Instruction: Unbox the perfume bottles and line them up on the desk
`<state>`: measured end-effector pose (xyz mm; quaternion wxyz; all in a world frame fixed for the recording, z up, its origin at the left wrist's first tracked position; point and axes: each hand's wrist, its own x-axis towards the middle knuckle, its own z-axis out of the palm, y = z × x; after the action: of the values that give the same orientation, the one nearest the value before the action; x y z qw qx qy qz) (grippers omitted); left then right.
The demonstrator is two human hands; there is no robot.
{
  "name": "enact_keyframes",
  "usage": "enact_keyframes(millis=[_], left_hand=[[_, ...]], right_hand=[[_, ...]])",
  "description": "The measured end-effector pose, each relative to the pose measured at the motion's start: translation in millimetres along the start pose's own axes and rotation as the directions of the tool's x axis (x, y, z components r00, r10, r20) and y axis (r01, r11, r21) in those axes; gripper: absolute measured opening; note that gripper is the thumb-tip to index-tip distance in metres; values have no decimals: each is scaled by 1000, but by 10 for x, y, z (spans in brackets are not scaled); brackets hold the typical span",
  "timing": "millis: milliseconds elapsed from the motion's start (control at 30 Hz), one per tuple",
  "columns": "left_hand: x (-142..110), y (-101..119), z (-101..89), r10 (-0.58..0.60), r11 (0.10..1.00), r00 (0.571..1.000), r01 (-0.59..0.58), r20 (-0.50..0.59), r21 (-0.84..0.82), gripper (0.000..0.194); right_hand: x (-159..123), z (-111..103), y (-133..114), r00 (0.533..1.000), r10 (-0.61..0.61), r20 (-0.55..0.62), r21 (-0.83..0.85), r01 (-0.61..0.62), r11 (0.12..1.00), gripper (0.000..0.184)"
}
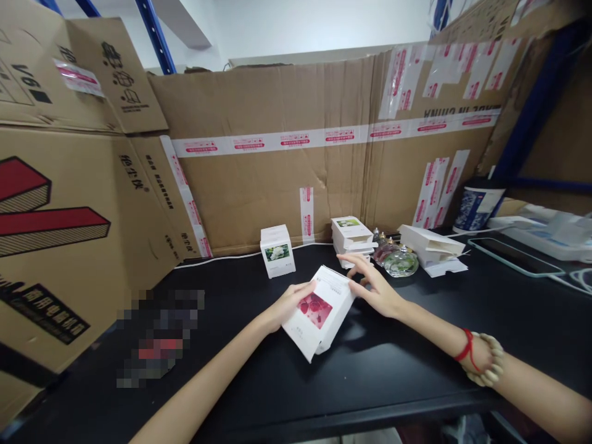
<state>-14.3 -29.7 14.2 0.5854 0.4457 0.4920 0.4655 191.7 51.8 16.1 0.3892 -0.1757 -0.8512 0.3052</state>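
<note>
A white carton (pixel 326 287) with a red picture on its front is tilted above the black table, its lower end looking unclosed. My left hand (pixel 289 302) grips it along the left side, thumb on the front. At the carton's upper right corner is my right hand (pixel 372 287), fingers apart and curved, its thumb side by the edge; whether it touches the carton is hard to tell. Just beyond those fingers stand white boxes (pixel 352 233). Small glass bottles (pixel 401 262), one with green inside, stand to the right of them.
A closed white box (pixel 277 251) with a flower picture stands at the back. An opened white carton (pixel 432 248) lies right of the bottles. Farther right are a phone (pixel 515 256) and a blue patterned cup (pixel 478 206). Cardboard (pixel 259 191) walls the back; a large carton (pixel 69 246) stands left.
</note>
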Motion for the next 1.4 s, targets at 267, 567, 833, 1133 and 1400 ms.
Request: enact_keyframes(millis=[267,567,833,1133,1400], left_hand=[[-41,30,-46,-26,974,985,-13,172,225,44],[-17,45,-75,-55,974,976,6,212,225,47],[-21,60,-72,-76,967,960,5,270,256,47],[-47,108,-103,-154,958,936,65,315,278,45],[-49,98,-175,-163,964,939,87,302,252,36]], right_hand=[[25,84,1,971,139,197,237,-184,954,33],[54,106,23,899,352,260,455,-436,777,37],[64,83,-35,872,360,331,534,-488,690,26],[65,47,-58,886,220,409,530,-426,733,30],[50,5,32,925,159,344,553,-337,762,36]])
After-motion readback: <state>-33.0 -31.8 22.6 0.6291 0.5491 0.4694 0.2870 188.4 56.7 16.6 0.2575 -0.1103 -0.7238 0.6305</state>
